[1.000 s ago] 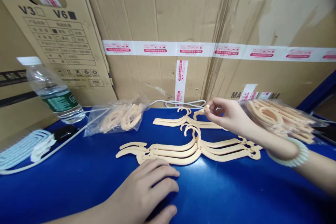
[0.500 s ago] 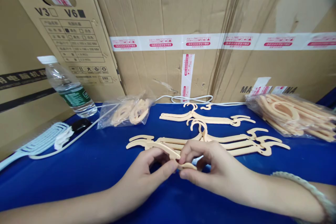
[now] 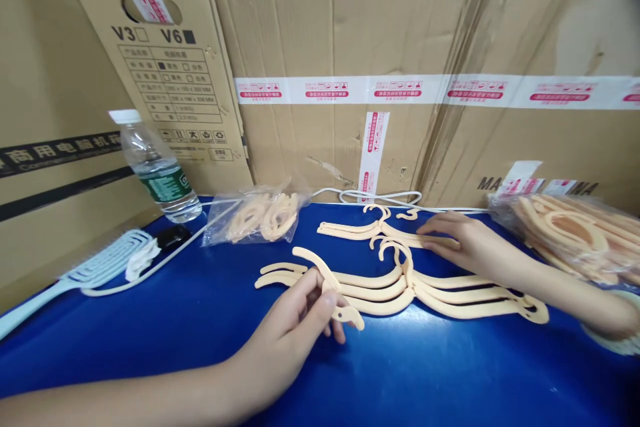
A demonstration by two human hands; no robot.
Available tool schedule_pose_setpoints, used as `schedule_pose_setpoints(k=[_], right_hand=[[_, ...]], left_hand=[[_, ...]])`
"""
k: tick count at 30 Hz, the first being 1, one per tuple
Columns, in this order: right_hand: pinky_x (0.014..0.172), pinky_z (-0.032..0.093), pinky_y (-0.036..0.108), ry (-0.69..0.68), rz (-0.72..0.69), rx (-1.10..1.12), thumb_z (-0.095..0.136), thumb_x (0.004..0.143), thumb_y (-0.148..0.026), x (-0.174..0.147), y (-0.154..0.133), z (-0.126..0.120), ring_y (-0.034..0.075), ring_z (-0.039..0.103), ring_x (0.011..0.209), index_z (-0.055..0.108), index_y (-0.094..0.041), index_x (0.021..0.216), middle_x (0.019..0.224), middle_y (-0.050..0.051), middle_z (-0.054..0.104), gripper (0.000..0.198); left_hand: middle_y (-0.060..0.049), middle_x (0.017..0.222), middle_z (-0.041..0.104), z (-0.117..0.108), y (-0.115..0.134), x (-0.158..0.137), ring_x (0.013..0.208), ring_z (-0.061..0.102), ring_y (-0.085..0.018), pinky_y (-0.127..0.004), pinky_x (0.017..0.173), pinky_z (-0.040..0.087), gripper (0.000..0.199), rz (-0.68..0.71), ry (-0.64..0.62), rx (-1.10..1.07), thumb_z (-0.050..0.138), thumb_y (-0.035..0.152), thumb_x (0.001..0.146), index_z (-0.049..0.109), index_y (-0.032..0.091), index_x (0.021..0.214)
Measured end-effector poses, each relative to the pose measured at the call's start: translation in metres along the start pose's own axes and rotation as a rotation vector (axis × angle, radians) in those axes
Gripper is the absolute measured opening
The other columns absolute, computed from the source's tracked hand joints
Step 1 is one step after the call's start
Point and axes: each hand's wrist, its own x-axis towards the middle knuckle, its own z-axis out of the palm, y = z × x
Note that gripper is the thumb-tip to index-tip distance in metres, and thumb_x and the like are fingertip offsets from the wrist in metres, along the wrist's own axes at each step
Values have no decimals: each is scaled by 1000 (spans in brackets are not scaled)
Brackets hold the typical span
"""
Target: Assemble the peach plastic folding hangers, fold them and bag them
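Note:
My left hand (image 3: 300, 323) pinches a small curved beige hanger piece (image 3: 319, 263) between thumb and fingers, raised over the blue table. A rounded part with a small hole shows below the thumb. My right hand (image 3: 467, 238) reaches to the back and closes its fingers on the right arm of a beige clothes hanger (image 3: 345, 232), hiding that end. Between my hands and the boxes, several matching hangers (image 3: 383, 307) lie nested in front of it, hooks pointing away. My left hand partly covers their left arms; my right forearm crosses above their right ends.
A small hook piece (image 3: 409, 215) lies behind the hangers. Plastic bags of beige parts (image 3: 273, 217) and hangers (image 3: 565, 233) lie at the back. On the left are a water bottle (image 3: 167, 180), a blue hairbrush (image 3: 107, 263) and a white cable (image 3: 150, 271). Cardboard boxes (image 3: 310, 27) wall the back.
My right hand has left the small pieces at my left hand and moved back and right to the rear hanger. My left hand still holds a piece. The view has shifted slightly left.

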Motion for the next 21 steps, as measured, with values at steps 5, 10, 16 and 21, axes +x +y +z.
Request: schedule_pose_setpoints(k=[5, 10, 16, 21], right_hand=[[75, 53, 39, 13, -4, 17, 52, 88, -29, -4, -8, 9, 24, 65, 84, 64, -20, 82, 87, 9, 69, 16], [62, 49, 33, 14, 106, 85, 52, 86, -34, 2, -16, -3, 20, 62, 67, 56, -21, 80, 77, 5, 66, 15], [63, 56, 31, 118, 223, 239, 56, 88, -47, -27, -30, -28, 23, 69, 73, 58, -24, 98, 87, 6, 72, 25], [67, 58, 34, 99, 287, 87, 53, 92, -41, -74, -40, -33, 27, 69, 87, 60, -40, 106, 99, 4, 71, 16]], left_hand=[[-2, 81, 65, 0, -1, 3, 72, 62, -14, -26, 70, 47, 32, 3, 34, -19, 49, 47, 96, 52, 17, 86], [-2, 77, 68, 0, 1, 4, 65, 62, -12, -25, 64, 48, 32, -19, 104, -73, 55, 47, 92, 49, 17, 82], [1, 70, 65, -3, 2, 5, 57, 57, -10, -23, 59, 45, 30, -9, 224, -185, 62, 43, 89, 47, 18, 80], [2, 73, 62, -7, -3, 5, 62, 56, -10, -23, 63, 44, 27, -12, 224, -170, 63, 40, 89, 50, 18, 82]])
